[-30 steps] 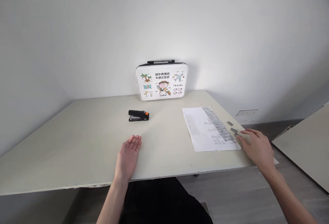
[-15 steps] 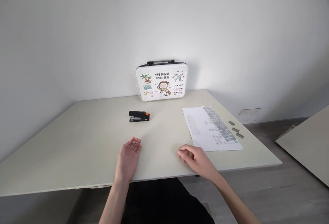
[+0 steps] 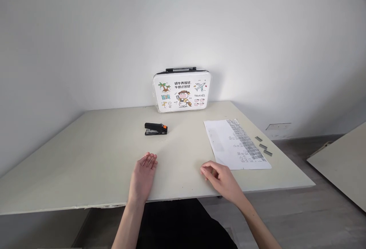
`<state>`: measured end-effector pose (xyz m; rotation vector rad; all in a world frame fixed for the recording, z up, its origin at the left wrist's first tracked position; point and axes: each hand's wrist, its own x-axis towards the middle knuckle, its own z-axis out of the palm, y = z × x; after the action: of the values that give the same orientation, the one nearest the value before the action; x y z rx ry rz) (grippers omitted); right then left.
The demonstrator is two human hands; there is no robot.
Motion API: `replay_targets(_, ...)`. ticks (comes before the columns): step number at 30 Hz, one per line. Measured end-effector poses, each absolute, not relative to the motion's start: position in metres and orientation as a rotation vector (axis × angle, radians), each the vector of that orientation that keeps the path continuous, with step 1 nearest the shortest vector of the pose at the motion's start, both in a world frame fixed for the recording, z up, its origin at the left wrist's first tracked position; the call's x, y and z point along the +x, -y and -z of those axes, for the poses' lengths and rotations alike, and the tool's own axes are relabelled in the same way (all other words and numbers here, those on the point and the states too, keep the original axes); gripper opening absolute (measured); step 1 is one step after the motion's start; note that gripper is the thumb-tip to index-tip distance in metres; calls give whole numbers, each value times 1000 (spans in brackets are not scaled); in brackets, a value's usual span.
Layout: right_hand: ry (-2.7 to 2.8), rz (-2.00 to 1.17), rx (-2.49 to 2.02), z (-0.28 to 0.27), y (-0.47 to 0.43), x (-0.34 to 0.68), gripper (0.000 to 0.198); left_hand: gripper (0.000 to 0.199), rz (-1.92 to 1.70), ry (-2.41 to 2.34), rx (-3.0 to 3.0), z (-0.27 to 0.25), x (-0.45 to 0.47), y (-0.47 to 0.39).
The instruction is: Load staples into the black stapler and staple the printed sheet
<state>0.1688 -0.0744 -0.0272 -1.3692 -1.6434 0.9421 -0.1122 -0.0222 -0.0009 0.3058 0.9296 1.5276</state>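
My left hand (image 3: 142,178) rests at the near edge of the table, palm up with its fingers stretched out and nothing on them. Beyond its fingertips lies a black stapler (image 3: 156,129) with an orange patch, apart from the hand. My right hand (image 3: 221,178) is at the near edge too, fingers curled in and thumb against the index finger; no object shows in it. Close to its knuckles is a white sheet of paper (image 3: 223,144) with print and a grey patterned band. Several grey strips of staples (image 3: 263,146) lie to the right of the sheet.
A white case (image 3: 183,90) with cartoon prints and a black handle stands at the back of the table (image 3: 94,157), against the wall. A wall socket plate (image 3: 278,126) is low on the right. Another pale surface (image 3: 343,161) stands beyond the table's right edge.
My right hand has shifted very slightly right, still curled. The view has moved a little; the left hand, stapler, paper and case otherwise stay as they were.
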Motion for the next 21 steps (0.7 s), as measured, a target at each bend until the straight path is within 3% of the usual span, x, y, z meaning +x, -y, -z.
replay_targets(21,1659,-949,-1380,27,76,168,40,24,-1534,-921,304,2,-113,22)
